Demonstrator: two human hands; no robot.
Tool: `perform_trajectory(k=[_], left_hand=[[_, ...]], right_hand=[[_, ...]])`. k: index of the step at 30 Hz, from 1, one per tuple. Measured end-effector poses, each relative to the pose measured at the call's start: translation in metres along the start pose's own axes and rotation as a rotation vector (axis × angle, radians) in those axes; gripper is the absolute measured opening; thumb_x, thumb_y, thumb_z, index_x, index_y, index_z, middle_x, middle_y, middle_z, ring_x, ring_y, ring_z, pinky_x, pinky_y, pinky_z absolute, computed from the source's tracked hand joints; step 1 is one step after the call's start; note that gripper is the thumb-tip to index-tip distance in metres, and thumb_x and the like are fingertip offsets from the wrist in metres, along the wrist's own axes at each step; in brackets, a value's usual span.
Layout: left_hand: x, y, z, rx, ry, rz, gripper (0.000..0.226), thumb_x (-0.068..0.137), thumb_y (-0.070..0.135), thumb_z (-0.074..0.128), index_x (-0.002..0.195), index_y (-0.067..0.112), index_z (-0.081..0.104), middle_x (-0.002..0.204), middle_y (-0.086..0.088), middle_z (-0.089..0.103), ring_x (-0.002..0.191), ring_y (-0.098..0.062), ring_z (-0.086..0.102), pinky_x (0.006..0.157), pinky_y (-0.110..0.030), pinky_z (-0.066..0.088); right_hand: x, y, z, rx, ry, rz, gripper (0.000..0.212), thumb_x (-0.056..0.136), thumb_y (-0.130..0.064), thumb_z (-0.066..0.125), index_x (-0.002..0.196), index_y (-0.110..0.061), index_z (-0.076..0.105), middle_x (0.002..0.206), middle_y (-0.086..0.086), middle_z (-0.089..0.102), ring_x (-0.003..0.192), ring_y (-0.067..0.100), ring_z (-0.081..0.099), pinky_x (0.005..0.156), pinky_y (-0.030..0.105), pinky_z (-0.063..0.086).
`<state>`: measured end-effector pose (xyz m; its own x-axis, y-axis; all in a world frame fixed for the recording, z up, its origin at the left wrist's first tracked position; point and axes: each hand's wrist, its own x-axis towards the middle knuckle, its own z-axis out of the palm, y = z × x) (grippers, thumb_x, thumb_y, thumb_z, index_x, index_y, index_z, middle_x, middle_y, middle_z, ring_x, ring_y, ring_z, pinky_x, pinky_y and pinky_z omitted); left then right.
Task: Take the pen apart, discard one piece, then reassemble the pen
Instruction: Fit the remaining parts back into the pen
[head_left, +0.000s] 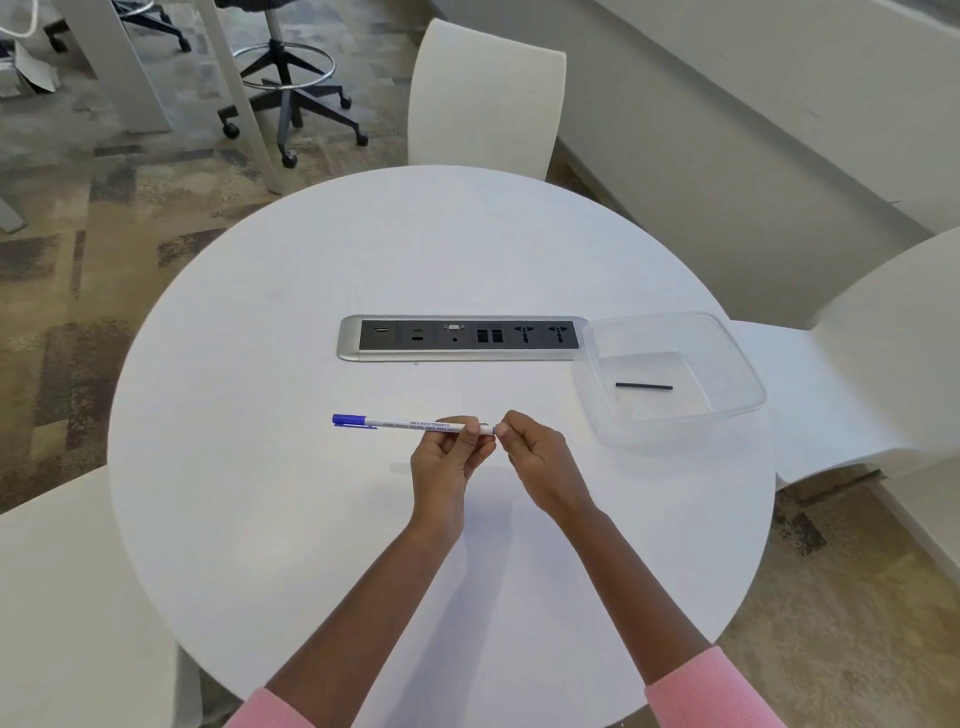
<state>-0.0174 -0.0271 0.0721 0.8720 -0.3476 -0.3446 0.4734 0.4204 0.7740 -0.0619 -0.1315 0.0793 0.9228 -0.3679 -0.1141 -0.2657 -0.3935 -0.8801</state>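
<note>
Pink-sleeved arms hold a white, blue-capped plastic pen (415, 422) left-to-right above the round white worktop (311, 519), left hand (441, 462) fingers wrapped round its barrel, right hand (537, 457) fingers pinching its right end, near a clear plastic tub (740, 364) with a thin black rod (644, 386).

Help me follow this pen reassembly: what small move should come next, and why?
Probably the right hand, pinching the pen's uncapped end, should finish seating that end while the left hand grips the barrel. The thin black piece already lies in the clear container, so only closing up seems left.
</note>
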Motion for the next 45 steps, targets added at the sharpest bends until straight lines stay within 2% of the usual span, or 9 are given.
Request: perform_trajectory(k=[4,8,12,15,21,29,35,40,45], left_hand=[[0.001,0.000,-0.001,0.019,0.002,0.007,0.010,0.088,0.005,0.054,0.080,0.008,0.059,0.062,0.005,0.071,0.064,-0.005,0.067,0.065,-0.015,0.055],[0.001,-0.001,-0.004,0.042,0.004,0.012,0.009,0.088,0.005,0.055,0.080,0.007,0.060,0.061,0.004,0.070,0.063,-0.006,0.067,0.065,-0.015,0.055],[0.002,0.001,-0.004,0.021,0.028,0.015,0.008,0.087,0.005,0.056,0.081,0.005,0.061,0.063,0.002,0.070,0.061,-0.006,0.066,0.064,-0.015,0.055],[0.002,0.003,-0.003,0.011,0.040,0.011,0.009,0.087,0.005,0.055,0.081,0.005,0.061,0.068,-0.002,0.068,0.061,-0.006,0.066,0.064,-0.015,0.055],[0.000,0.002,-0.001,0.027,0.008,0.014,0.011,0.088,0.005,0.054,0.079,0.007,0.060,0.061,0.004,0.070,0.062,-0.005,0.067,0.065,-0.015,0.055],[0.001,0.003,-0.002,0.072,-0.022,0.046,0.012,0.088,0.003,0.054,0.079,0.008,0.059,0.061,0.006,0.069,0.064,-0.006,0.066,0.067,-0.016,0.055],[0.002,0.003,-0.004,0.137,-0.039,0.059,0.011,0.087,0.003,0.056,0.077,0.007,0.060,0.061,0.005,0.070,0.065,-0.008,0.067,0.069,-0.017,0.055],[0.003,0.006,-0.004,0.082,0.000,0.047,0.010,0.088,0.005,0.055,0.080,0.008,0.061,0.061,0.005,0.071,0.063,-0.007,0.067,0.066,-0.016,0.055],[0.004,0.007,-0.002,0.066,0.010,0.041,0.011,0.087,0.005,0.055,0.079,0.008,0.062,0.061,0.005,0.070,0.064,-0.005,0.067,0.066,-0.015,0.055]], right_hand=[[0.005,-0.002,0.000,0.252,-0.061,0.128,0.036,0.094,-0.015,0.041,0.058,-0.014,0.041,0.043,-0.012,0.033,0.039,0.005,0.028,0.043,0.019,0.026],[0.004,-0.003,0.001,0.335,-0.105,0.195,0.039,0.095,-0.019,0.040,0.056,-0.015,0.042,0.043,-0.004,0.033,0.035,0.006,0.029,0.042,0.020,0.029],[-0.004,-0.002,0.003,0.089,-0.014,0.076,0.027,0.096,-0.027,0.037,0.074,-0.018,0.050,0.049,-0.002,0.045,0.046,0.009,0.042,0.051,0.021,0.037],[-0.007,-0.001,0.003,-0.093,0.003,-0.021,0.013,0.095,-0.030,0.039,0.090,-0.022,0.047,0.058,-0.005,0.052,0.058,0.014,0.051,0.060,0.031,0.044],[-0.007,-0.003,0.000,-0.141,0.078,-0.108,0.017,0.092,-0.018,0.045,0.079,-0.010,0.052,0.055,-0.002,0.044,0.055,0.018,0.039,0.056,0.030,0.034],[0.001,-0.014,-0.001,0.065,0.031,0.095,0.036,0.088,-0.012,0.047,0.052,-0.016,0.042,0.048,-0.003,0.034,0.048,0.012,0.029,0.049,0.025,0.024],[0.004,-0.018,-0.008,0.375,-0.165,0.359,0.040,0.093,-0.019,0.042,0.053,-0.016,0.044,0.035,-0.012,0.031,0.037,0.009,0.028,0.044,0.020,0.027],[-0.003,-0.017,0.000,0.113,-0.019,0.169,0.032,0.096,-0.027,0.035,0.070,-0.019,0.051,0.051,-0.001,0.049,0.043,0.004,0.045,0.048,0.014,0.037],[-0.007,-0.011,0.002,-0.077,0.020,-0.019,0.012,0.094,-0.025,0.041,0.091,-0.019,0.051,0.058,-0.003,0.051,0.058,0.013,0.050,0.062,0.031,0.043]])
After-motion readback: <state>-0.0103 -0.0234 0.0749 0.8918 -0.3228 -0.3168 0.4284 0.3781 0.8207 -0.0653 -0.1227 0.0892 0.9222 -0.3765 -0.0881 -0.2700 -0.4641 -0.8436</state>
